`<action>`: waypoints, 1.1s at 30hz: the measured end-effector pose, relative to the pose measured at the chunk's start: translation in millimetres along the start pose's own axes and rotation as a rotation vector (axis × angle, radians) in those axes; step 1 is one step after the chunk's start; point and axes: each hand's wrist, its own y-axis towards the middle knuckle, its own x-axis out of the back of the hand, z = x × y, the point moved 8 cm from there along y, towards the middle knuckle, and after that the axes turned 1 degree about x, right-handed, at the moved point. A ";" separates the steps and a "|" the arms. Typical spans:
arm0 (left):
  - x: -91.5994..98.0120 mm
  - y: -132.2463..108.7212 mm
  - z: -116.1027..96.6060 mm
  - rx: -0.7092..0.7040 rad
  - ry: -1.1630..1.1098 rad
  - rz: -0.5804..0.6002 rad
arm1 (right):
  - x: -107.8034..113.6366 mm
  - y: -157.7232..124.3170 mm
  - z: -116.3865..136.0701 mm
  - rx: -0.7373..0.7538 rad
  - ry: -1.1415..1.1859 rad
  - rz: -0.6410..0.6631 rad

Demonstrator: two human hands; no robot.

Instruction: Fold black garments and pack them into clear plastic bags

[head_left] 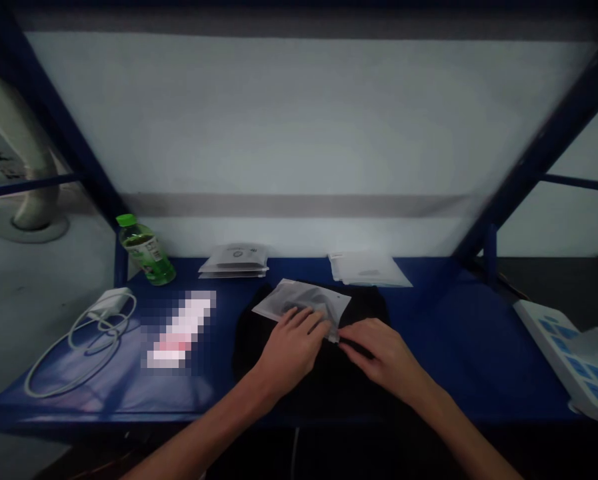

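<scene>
A frosted, see-through zip bag (273, 301) lies at an angle on a dark, soft-looking black item (251, 343) in the middle of the blue table. Something grey shows faintly inside the bag; its kind is unclear. My left hand (293, 343) rests on the bag, fingers stretched out over its near side. At the bag's near right corner, my right hand (386, 353) pinches the edge between thumb and fingers, close to the left fingertips. Behind the black item are a stack of similar filled bags (236, 261) on the left and another frosted bag (371, 270) lying flat on the right.
A green-capped drink bottle (149, 253) stands at the back left. Before it lie a white charger (111, 302) with a looped cable (53, 393) and a pixelated flat object (183, 327). A white-and-blue pack (553, 340) sits far right. Blue frame bars (533, 167) slant up both sides.
</scene>
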 end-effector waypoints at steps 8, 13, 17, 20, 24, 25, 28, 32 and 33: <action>13.4 -1.3 -9.4 -0.113 -0.073 -0.125 | 2.8 4.8 9.8 0.100 0.021 -0.023; 19.8 -0.6 -5.9 -0.115 -0.050 -0.150 | 0.6 3.1 10.0 0.120 0.010 -0.008; 25.9 -6.0 14.6 -0.041 -0.038 -0.181 | 6.3 -1.5 1.0 0.079 -0.030 -0.026; 30.4 -12.7 33.1 0.008 -0.013 -0.181 | 12.5 -5.0 -6.4 0.053 -0.052 -0.034; 37.8 -20.8 54.4 0.053 0.023 -0.183 | 17.1 -8.6 -16.1 0.032 -0.074 -0.011; 39.8 -22.8 59.8 0.067 0.029 -0.185 | 19.1 -10.0 -19.6 0.019 -0.085 -0.020; 45.7 -29.2 74.7 0.101 0.031 -0.193 | 26.0 -16.3 -30.0 -0.021 -0.103 -0.067; 49.3 -35.3 84.5 0.126 0.022 -0.183 | 26.4 -24.1 -38.4 -0.050 -0.091 -0.068; 48.8 -35.6 85.1 0.130 0.023 -0.175 | 25.7 -24.7 -39.1 -0.052 -0.088 -0.062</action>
